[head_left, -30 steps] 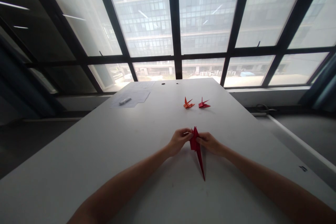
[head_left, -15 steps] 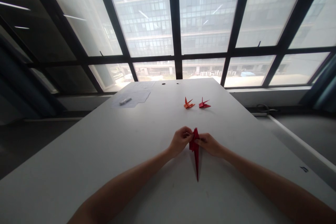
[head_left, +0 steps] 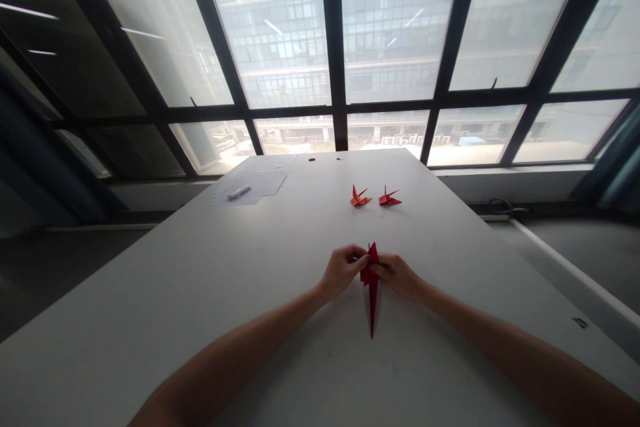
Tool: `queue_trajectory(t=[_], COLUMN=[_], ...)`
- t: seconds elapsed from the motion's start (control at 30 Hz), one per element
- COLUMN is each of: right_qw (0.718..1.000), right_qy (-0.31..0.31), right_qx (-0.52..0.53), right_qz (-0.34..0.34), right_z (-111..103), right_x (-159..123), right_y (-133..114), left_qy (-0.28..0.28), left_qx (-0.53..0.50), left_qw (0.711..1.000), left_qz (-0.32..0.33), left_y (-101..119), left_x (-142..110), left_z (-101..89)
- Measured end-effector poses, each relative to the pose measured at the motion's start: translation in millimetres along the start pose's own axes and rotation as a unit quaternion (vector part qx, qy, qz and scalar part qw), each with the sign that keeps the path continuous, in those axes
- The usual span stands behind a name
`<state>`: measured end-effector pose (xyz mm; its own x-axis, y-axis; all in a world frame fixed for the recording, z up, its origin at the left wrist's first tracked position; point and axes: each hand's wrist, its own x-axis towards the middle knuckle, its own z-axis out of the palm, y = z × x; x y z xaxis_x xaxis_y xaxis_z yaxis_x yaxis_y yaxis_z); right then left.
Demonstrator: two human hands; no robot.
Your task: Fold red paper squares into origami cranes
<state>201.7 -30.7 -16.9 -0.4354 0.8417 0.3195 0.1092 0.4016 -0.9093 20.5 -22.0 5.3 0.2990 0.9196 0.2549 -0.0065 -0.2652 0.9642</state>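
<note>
A piece of folded red origami paper (head_left: 373,293) is held up over the white table, its long narrow point aimed down toward me. My left hand (head_left: 344,268) pinches its left side near the top, thumb and fingers closed. From the other side my right hand (head_left: 395,273) grips it, with the thumb laid across the front. The short tip of the paper sticks up between both hands. Fingertips behind the paper are hidden.
Beyond my hands stand an orange paper crane (head_left: 360,197) and a red paper crane (head_left: 389,197). Farther left, a white marker-like stick (head_left: 239,193) lies on paper sheets (head_left: 273,183). The white table (head_left: 150,293) runs to large windows.
The long point of the red paper has shifted slightly left and up. Both hands stay nearly in place, still pinching the paper; the cranes have not moved.
</note>
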Motion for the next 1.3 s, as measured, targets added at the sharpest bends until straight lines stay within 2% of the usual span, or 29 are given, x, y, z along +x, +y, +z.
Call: queue_trajectory(t=[0.17, 0.33, 0.8, 0.97, 1.17, 1.3], right_qw=[1.0, 1.0, 0.998, 0.997, 0.997, 0.996], right_qy=[0.005, 0.002, 0.004, 0.003, -0.003, -0.006], right_qx=[-0.022, -0.03, -0.048, -0.066, -0.076, -0.088], right_qz=[-0.003, -0.008, -0.026, -0.028, -0.024, -0.024], right_z=[-1.2, -0.7, 0.5, 1.2, 1.5, 1.7], right_x=[0.7, 1.0, 1.1, 1.0, 0.7, 0.8], right_y=[-0.2, 0.2, -1.3, -3.8, -7.5, -9.6], left_qy=[0.001, 0.016, -0.022, -0.026, 0.007, 0.009], left_qx=[0.008, -0.051, -0.105, -0.102, -0.053, -0.054], left_qw=[1.0, 0.998, 0.991, 0.992, 0.997, 0.998], left_qz=[0.017, 0.012, -0.078, -0.064, -0.046, -0.034], left_y=[-0.2, 0.2, -0.3, -0.2, 0.8, 2.2], left_x=[0.9, 1.2, 0.7, 0.8, -0.1, -0.5], left_z=[0.2, 0.9, -5.2, -6.0, -3.2, -3.4])
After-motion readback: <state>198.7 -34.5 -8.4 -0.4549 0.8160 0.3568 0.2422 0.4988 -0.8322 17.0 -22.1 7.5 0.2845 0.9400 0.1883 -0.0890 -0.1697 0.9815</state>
